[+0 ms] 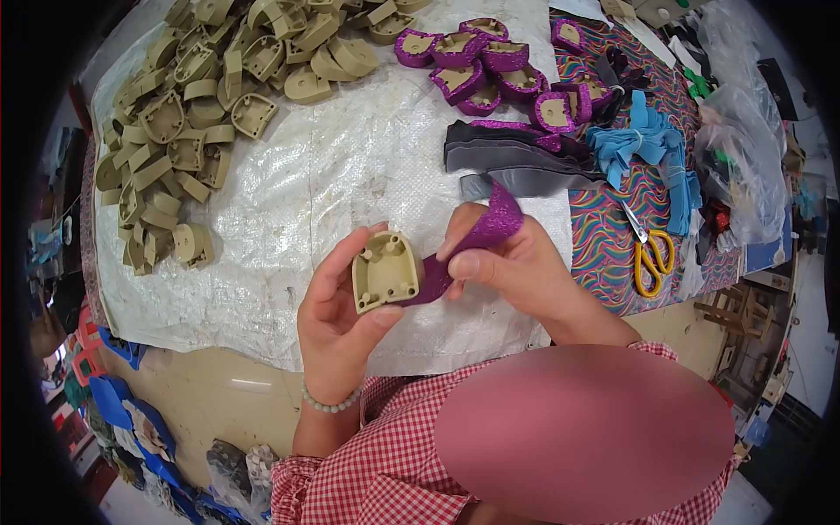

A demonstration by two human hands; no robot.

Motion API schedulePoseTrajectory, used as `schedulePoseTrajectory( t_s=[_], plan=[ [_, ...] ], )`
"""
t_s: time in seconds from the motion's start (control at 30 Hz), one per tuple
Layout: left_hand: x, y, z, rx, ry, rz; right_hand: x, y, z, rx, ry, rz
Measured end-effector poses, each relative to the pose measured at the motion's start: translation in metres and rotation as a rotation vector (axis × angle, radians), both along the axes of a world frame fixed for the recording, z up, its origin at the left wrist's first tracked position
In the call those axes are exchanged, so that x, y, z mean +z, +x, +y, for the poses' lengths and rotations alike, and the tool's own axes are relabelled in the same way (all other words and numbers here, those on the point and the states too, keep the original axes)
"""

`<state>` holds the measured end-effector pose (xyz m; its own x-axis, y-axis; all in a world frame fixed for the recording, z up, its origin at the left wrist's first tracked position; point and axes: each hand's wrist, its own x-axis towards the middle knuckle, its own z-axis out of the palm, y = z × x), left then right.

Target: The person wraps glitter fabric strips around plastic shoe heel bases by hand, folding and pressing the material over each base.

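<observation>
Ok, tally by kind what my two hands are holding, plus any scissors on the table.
Beige molded piece, in the left hand: 1
Purple glitter strip, in the right hand: 1
Yellow-handled scissors, lying at the right: 1
Total: 3

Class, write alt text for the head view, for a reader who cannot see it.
A person's left hand holds a hollow beige piece while the right hand grips a glittery purple strip that meets its side. Beyond lie a heap of beige pieces, left, and purple-edged ones, right; yellow-handled scissors rest on patterned cloth.
</observation>
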<state>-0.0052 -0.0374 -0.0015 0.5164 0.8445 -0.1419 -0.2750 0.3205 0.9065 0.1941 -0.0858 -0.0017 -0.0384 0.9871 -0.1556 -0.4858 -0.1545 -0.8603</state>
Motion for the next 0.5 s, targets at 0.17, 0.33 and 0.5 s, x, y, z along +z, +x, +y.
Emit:
schedulePoseTrajectory(
  t_s=[0.17, 0.33, 0.5],
  plan=[
    [-0.006, 0.000, 0.000, -0.085, 0.000, -0.134, 0.005, -0.003, 0.002, -0.018, -0.127, 0.029],
    [-0.006, -0.003, 0.001, -0.153, 0.002, -0.128, 0.008, -0.007, 0.002, -0.044, -0.083, 0.013],
    [0.003, 0.008, -0.004, -0.108, 0.127, -0.059, 0.003, -0.009, 0.000, -0.100, 0.116, -0.168]
  ],
)
